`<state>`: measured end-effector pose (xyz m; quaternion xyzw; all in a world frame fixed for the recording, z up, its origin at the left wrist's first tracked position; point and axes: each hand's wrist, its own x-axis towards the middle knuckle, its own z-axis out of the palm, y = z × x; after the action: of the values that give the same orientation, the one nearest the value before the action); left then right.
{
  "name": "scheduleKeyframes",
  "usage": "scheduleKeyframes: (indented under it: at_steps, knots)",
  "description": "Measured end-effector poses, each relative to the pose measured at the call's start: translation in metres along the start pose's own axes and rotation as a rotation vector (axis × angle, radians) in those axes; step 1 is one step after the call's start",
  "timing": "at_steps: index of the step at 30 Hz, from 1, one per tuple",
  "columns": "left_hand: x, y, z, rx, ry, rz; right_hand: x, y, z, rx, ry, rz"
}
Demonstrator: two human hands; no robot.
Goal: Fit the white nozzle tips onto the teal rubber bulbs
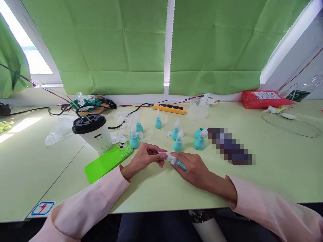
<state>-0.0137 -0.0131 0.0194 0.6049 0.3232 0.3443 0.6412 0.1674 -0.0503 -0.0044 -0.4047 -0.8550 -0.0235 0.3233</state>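
Note:
A nasal aspirator with a teal bulb (pixel 181 164) and a clear nozzle (pixel 171 158) is held between my hands above the table's front part. My right hand (pixel 194 168) is wrapped round the bulb and hides much of it. At the nozzle end, the thumb and fingers of my left hand (pixel 148 156) are closed on the clear tip. Just beyond my hands stand several more aspirators, such as one aspirator (pixel 178 144) with its nozzle up. Among them, a teal bulb (pixel 198 132) shows no nozzle.
Left of my hands lie a bright green phone (pixel 106 164) and a white lidded cup (pixel 97 137) with a stick in it. A yellow power strip (pixel 169 108) is at the back. Far right rests a red package (pixel 264 99); a blurred-out dark object (pixel 232 148) lies nearer.

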Motion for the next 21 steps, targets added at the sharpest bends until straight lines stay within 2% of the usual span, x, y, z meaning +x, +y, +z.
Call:
scheduleKeyframes:
  at_steps: [5,9,13,17,21]
  knots:
    - [-0.002,0.003,0.004,0.056,0.021,0.035,0.008,-0.003,-0.014,0.454,-0.198,0.219]
    - [-0.004,0.003,0.004,0.116,0.005,0.101,0.015,0.0,-0.021,0.863,-0.448,0.439]
    - [-0.006,0.002,0.004,0.202,-0.064,0.143,0.019,0.01,-0.019,1.191,-0.677,0.561]
    - [-0.008,0.007,0.003,0.388,-0.179,0.19,0.021,0.019,-0.022,1.285,-0.862,0.657]
    - [-0.009,0.012,0.002,0.497,-0.274,0.222,0.021,0.021,-0.027,1.236,-0.881,0.644]
